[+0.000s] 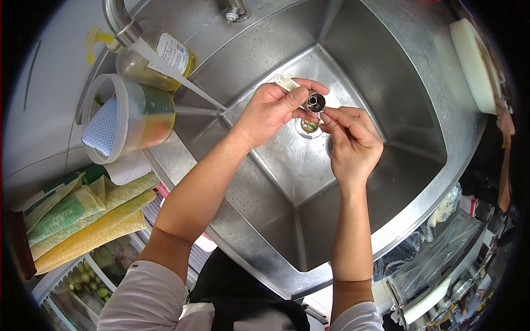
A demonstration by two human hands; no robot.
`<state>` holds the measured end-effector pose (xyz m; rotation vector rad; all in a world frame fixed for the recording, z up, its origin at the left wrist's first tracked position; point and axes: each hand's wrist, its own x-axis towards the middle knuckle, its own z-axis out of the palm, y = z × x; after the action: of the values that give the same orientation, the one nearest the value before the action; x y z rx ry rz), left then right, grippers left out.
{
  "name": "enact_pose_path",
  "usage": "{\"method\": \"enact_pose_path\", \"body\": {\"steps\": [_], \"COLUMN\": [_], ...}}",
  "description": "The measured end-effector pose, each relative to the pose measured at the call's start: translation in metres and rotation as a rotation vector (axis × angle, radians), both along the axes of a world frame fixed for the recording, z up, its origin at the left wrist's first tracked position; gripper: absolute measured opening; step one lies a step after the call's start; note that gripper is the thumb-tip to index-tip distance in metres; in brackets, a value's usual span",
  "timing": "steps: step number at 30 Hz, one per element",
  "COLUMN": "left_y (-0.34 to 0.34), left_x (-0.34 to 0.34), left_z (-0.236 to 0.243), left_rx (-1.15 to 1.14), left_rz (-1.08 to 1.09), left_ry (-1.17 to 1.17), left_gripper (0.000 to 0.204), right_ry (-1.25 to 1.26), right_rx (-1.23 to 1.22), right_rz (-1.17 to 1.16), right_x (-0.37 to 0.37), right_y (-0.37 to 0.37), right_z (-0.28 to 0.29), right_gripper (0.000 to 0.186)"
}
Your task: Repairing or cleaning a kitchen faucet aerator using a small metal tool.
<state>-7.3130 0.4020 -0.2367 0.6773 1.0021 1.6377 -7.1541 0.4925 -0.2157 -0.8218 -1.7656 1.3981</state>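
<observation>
My left hand (273, 110) is closed around a small metal tool, its fingers and thumb on either side. The tool has a round, hollow metal end (316, 102) with a smaller ring inside, and a flat pale piece (286, 83) sticks out above my thumb. My right hand (356, 138) pinches at the lower right rim of the round end; its fingertips partly hide what they grip. Both hands are over the stainless steel sink (276, 171). Below the tool, food scraps lie in the drain (309, 128).
Water runs from the tap (128, 32) into the sink's left side. On the left ledge stand a bottle of yellowish liquid (138, 66) and a plastic tub (146, 118) with a dotted blue cloth. Wrapped packages (88, 215) lie lower left. A white slab (473, 66) stands at right.
</observation>
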Motion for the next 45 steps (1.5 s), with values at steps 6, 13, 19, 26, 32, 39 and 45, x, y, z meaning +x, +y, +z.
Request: {"method": "enact_pose_path", "body": {"steps": [6, 13, 19, 26, 32, 39, 45], "left_y": [-0.001, 0.002, 0.003, 0.0, 0.0, 0.0, 0.001], "left_x": [0.0, 0.003, 0.005, 0.001, 0.0, -0.002, -0.005], "left_z": [0.0, -0.001, 0.0, 0.001, -0.003, -0.001, -0.002], "left_rx": [-0.026, -0.022, -0.018, -0.017, 0.038, 0.019, 0.012], "left_rz": [0.016, 0.056, 0.039, 0.014, -0.065, -0.044, 0.031], "left_ry": [0.017, 0.038, 0.034, -0.037, -0.114, -0.262, -0.306], "left_gripper": [0.043, 0.043, 0.042, 0.042, 0.045, 0.047, 0.048], "right_ry": [-0.099, -0.091, -0.12, -0.007, 0.167, 0.05, -0.037], "right_rx": [0.08, 0.348, 0.36, -0.502, -1.018, -0.741, -0.393], "right_rz": [0.009, -0.079, -0.098, -0.085, 0.087, 0.089, 0.096], "right_x": [-0.001, -0.001, 0.001, 0.002, 0.014, 0.012, 0.009], "right_y": [0.001, 0.001, -0.001, 0.009, 0.029, 0.021, 0.018], "right_z": [0.007, -0.004, 0.002, 0.013, 0.003, 0.009, 0.008], "right_gripper": [0.019, 0.026, 0.016, 0.01, 0.013, 0.02, 0.017]}}
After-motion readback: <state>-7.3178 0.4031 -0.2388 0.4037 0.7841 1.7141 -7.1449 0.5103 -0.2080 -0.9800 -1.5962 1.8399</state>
